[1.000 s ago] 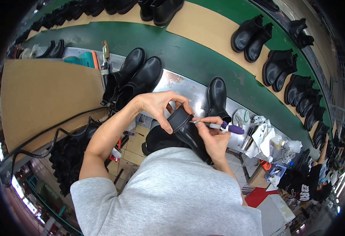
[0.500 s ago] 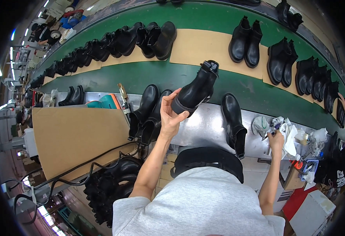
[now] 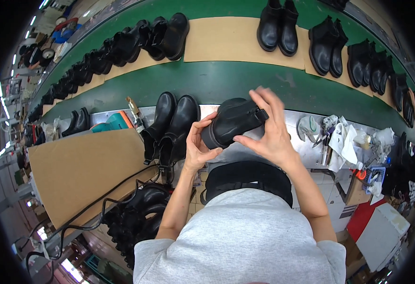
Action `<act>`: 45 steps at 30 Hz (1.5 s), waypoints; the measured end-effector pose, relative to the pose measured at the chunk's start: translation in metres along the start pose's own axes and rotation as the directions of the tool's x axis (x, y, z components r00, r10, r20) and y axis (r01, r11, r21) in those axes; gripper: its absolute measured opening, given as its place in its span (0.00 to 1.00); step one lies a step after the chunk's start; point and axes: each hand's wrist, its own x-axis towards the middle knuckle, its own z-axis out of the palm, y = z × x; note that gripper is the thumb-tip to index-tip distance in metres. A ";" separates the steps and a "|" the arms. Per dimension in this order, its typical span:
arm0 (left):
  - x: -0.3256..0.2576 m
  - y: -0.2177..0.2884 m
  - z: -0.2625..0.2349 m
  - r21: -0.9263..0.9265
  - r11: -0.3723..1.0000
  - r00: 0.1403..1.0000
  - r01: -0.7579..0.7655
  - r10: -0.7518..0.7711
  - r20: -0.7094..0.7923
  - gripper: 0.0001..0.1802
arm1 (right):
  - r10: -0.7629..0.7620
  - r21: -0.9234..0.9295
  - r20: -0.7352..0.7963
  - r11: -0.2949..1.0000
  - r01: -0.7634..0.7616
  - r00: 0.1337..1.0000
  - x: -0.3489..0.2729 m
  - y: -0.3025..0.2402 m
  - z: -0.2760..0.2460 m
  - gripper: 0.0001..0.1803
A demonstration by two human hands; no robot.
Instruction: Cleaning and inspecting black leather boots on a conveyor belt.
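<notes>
A black ankle boot (image 3: 233, 125) is held up in front of me, lying on its side, over the metal strip of the bench. My left hand (image 3: 199, 144) grips its left end between thumb and fingers. My right hand (image 3: 272, 130) is around the shaft end, fingers spread and slightly blurred, thumb close to the boot's lower edge. Behind the boot shows a dark rounded shape (image 3: 232, 101); I cannot tell whether it belongs to the same boot. To the left, a pair of black boots (image 3: 172, 123) stands on the bench.
Black boots (image 3: 122, 46) line the green bench (image 3: 226, 83) on brown cardboard (image 3: 221, 42). A teal-and-orange tool (image 3: 114, 122) and a cardboard sheet (image 3: 89, 170) are at left. White cloths (image 3: 343, 146) and small tools lie at right. Black cables (image 3: 117, 187) hang lower left.
My right hand has left the pen-like tool by the white cloths and come to the boot. The held boot has turned from upright onto its side. The single boot's former place is now covered.
</notes>
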 end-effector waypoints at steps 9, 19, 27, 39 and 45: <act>0.009 0.018 -0.017 -0.203 0.977 0.988 0.066 -0.093 -0.125 0.36 | 0.028 -0.009 -0.041 1.000 -0.028 0.999 -0.011 -0.003 0.035 0.16; 0.030 0.050 -0.056 0.091 0.902 0.897 0.422 -0.429 0.101 0.33 | -0.020 0.002 -0.031 1.000 0.020 0.999 -0.020 -0.007 0.043 0.14; 0.038 0.056 -0.062 0.027 0.847 0.841 0.531 -0.531 0.105 0.33 | 0.030 0.035 0.044 0.999 -0.031 0.999 -0.020 -0.008 0.043 0.12; 0.055 0.082 -0.047 0.347 0.856 0.901 0.384 -0.429 0.061 0.31 | 0.146 0.244 0.064 0.957 -0.158 0.987 -0.017 -0.025 0.033 0.10; 0.090 0.133 0.024 0.332 0.907 0.935 0.260 -0.323 0.150 0.17 | 0.184 0.597 0.311 0.726 -0.343 0.932 -0.004 -0.084 -0.046 0.14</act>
